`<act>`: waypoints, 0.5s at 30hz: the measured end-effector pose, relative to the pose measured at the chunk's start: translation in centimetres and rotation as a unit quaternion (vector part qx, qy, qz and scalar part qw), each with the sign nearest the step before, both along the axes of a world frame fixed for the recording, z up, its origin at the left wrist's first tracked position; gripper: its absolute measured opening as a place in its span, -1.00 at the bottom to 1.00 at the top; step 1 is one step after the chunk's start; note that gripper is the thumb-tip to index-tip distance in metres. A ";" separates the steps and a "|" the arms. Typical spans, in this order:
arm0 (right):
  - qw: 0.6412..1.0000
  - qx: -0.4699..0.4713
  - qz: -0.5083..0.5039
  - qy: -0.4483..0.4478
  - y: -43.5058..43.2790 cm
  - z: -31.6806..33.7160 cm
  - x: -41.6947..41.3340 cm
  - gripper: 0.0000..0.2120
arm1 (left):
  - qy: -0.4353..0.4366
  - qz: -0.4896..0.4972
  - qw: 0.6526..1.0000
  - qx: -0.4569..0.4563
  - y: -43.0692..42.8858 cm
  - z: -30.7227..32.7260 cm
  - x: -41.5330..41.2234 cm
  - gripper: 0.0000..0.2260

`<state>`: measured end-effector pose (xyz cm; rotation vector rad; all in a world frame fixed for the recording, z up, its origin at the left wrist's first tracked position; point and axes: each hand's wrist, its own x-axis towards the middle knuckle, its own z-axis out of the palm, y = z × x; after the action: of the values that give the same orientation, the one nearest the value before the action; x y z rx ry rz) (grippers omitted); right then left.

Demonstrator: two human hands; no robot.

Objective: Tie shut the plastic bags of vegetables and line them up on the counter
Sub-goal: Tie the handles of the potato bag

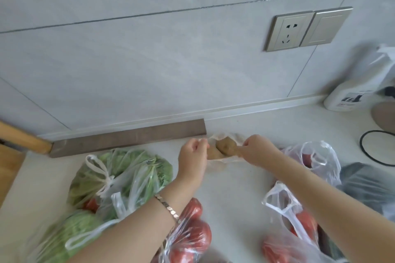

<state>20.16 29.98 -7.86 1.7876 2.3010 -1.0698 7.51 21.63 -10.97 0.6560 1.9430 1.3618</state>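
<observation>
Both handles of the potato bag [224, 148] are pinched, one in my left grip [193, 156] and one in my right grip [256, 151], with fingers curled tight on the thin plastic and the two drawn apart above the potatoes. The bag sits on the desk [235, 188] near the back wall, just beside the end of the brown strip [128, 141]. It lies between the bag of greens [119, 177], whose handles look knotted already, and a tomato bag [299, 220] whose handles are loose.

I judge the potatoes firm and fairly heavy, so they should anchor the bag while I pull a knot. The film is soft, slippery and likely to stretch or tear. I would hold the handle loops high up, clear of the film over the potatoes, and cross them with a steady pull, not a jerk.
</observation>
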 end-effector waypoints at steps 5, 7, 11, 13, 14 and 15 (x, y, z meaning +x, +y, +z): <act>0.999 0.018 -0.014 0.032 -3.3 2.1 1.6 -0.69 | 0.020 -0.028 0.999 0.012 -3.7 1.3 0.1 -0.74; 0.994 0.011 -0.061 0.092 -5.2 2.1 2.4 -0.68 | 0.027 -0.059 0.998 0.023 -5.1 1.9 0.6 -0.75; 0.986 0.014 -0.106 0.126 -8.6 1.6 3.7 -0.63 | 0.013 -0.120 0.992 0.039 -8.0 2.3 1.7 -0.84; 0.983 0.040 -0.124 0.128 -9.8 1.4 4.3 -0.63 | 0.030 -0.142 0.989 0.037 -9.1 2.0 2.1 -0.89; 0.979 0.058 -0.134 0.141 -10.1 1.2 4.5 -0.62 | 0.037 -0.142 0.989 0.036 -9.4 1.8 2.2 -0.90; 0.974 0.078 -0.144 0.159 -10.5 1.1 4.7 -0.60 | 0.037 -0.136 0.989 0.035 -9.7 1.6 2.2 -0.91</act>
<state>24.89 19.44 -6.75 2.2098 2.4074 -1.3407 9.72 11.98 -9.34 0.9792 1.7918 1.2532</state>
